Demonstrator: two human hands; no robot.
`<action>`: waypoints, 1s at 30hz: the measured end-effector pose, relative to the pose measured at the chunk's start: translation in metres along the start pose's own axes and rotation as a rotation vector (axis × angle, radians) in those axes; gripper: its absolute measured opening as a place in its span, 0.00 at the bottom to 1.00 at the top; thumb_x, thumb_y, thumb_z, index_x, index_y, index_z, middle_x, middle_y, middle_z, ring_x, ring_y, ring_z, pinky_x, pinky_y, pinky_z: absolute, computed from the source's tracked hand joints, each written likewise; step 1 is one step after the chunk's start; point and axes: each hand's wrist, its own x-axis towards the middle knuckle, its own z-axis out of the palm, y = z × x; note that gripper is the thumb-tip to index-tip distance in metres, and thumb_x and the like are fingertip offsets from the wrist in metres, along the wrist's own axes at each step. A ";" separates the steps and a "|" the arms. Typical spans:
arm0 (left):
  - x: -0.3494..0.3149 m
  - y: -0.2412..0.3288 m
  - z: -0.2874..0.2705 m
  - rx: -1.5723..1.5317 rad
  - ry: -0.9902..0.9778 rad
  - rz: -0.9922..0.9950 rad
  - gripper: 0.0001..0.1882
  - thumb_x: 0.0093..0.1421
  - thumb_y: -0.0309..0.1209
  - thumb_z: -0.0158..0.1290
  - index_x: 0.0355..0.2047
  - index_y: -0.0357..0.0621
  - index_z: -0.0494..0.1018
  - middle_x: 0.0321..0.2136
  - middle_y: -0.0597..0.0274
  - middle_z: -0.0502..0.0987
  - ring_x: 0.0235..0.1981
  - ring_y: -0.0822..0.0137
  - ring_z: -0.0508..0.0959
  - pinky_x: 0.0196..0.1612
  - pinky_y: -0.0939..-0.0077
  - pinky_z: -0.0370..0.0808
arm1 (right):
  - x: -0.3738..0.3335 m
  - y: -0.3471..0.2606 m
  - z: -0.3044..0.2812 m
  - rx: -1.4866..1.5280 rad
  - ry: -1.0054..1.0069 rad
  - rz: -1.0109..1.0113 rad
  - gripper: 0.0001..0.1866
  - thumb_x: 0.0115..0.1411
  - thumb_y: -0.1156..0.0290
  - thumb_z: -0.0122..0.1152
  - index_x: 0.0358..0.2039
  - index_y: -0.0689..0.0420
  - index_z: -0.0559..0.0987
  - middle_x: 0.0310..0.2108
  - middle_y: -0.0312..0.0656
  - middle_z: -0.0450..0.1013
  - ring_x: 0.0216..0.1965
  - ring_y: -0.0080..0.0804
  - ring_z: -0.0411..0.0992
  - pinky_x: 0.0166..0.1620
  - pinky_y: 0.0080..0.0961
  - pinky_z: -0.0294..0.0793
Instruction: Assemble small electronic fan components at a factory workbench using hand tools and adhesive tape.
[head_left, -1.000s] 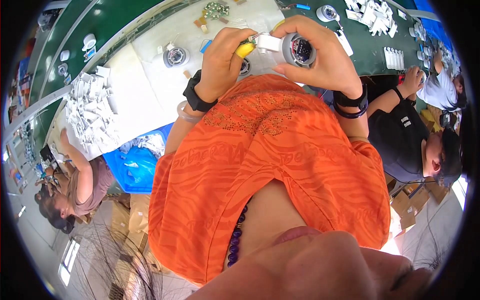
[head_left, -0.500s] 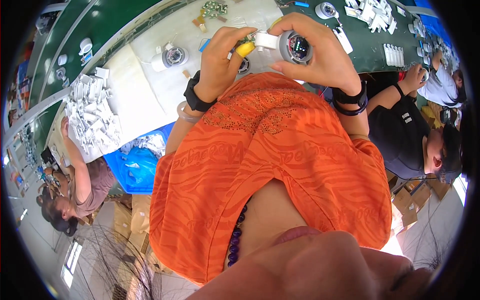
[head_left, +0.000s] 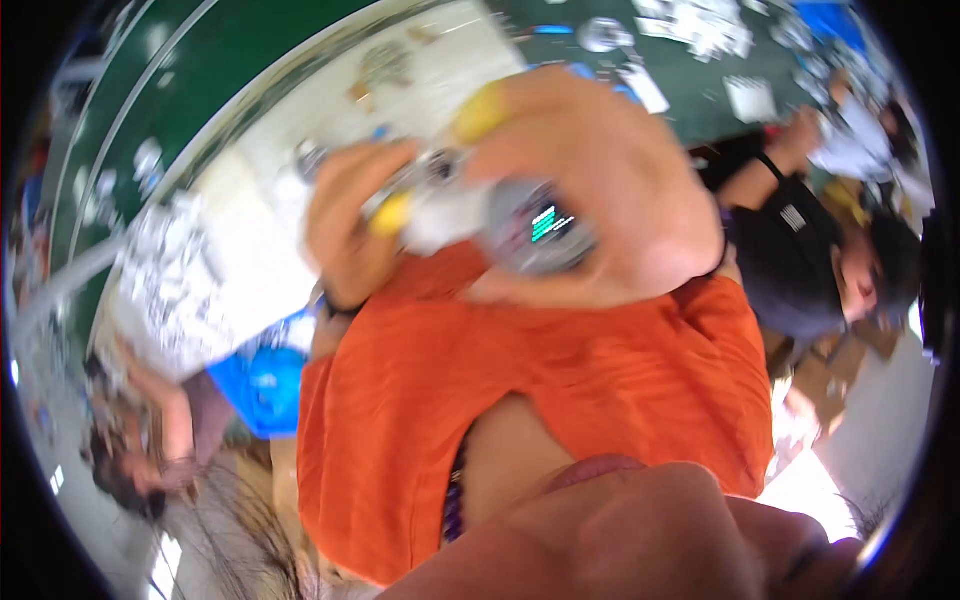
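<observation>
Raised close in front of my chest is a small white device (head_left: 440,222) with a round grey end (head_left: 535,228) that carries a lit display, glowing green and white. My right hand (head_left: 610,170) is closed around the round end. At the device's other end, my left hand (head_left: 350,215) pinches near some small parts, too smeared by motion to make out. Yellow covers sit on a fingertip of each hand; one yellow cover (head_left: 480,112) shows on the right hand.
A pale mat (head_left: 270,200) covers the green bench (head_left: 240,50). White plastic pieces (head_left: 175,270) are heaped at the left, above a blue bin (head_left: 235,390). More white parts (head_left: 700,28) lie far right. Co-workers sit on both sides, one in a black top (head_left: 790,250).
Both hands and the device have come nearer and lower, toward my chest. The display now faces up more fully, and the view has blurred with motion.
</observation>
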 end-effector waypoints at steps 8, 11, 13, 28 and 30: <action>-0.001 0.008 0.002 -0.298 0.143 0.144 0.16 0.52 0.31 0.55 0.38 0.32 0.77 0.35 0.51 0.79 0.38 0.57 0.78 0.43 0.69 0.74 | 0.027 -0.010 0.029 0.143 0.494 -0.337 0.27 0.39 0.48 0.70 0.34 0.52 0.73 0.31 0.36 0.69 0.29 0.36 0.70 0.26 0.31 0.63; 0.002 0.012 0.004 -0.357 0.145 0.133 0.16 0.52 0.31 0.55 0.38 0.31 0.77 0.35 0.51 0.78 0.38 0.57 0.78 0.43 0.70 0.74 | 0.027 -0.017 0.029 0.180 0.529 -0.355 0.28 0.38 0.46 0.70 0.34 0.52 0.75 0.31 0.34 0.70 0.30 0.35 0.70 0.27 0.31 0.62; 0.003 0.017 0.002 -0.373 0.151 0.116 0.16 0.52 0.31 0.56 0.38 0.31 0.77 0.35 0.50 0.78 0.38 0.57 0.78 0.43 0.70 0.74 | 0.027 -0.021 0.027 0.230 0.548 -0.367 0.29 0.37 0.46 0.70 0.34 0.52 0.75 0.30 0.34 0.70 0.30 0.35 0.71 0.27 0.31 0.62; -0.001 0.002 0.006 -0.238 0.189 -0.289 0.16 0.53 0.19 0.55 0.44 0.34 0.77 0.36 0.59 0.75 0.34 0.69 0.72 0.35 0.79 0.67 | -0.011 0.052 0.027 0.439 0.269 0.029 0.40 0.37 0.66 0.82 0.52 0.58 0.72 0.47 0.42 0.72 0.48 0.35 0.72 0.51 0.29 0.71; -0.001 -0.005 0.008 -0.141 0.076 -0.227 0.15 0.60 0.19 0.50 0.48 0.31 0.74 0.37 0.57 0.72 0.29 0.72 0.74 0.30 0.81 0.72 | -0.021 0.057 0.029 0.498 0.231 0.078 0.43 0.37 0.70 0.82 0.54 0.60 0.70 0.49 0.43 0.71 0.50 0.32 0.71 0.53 0.26 0.70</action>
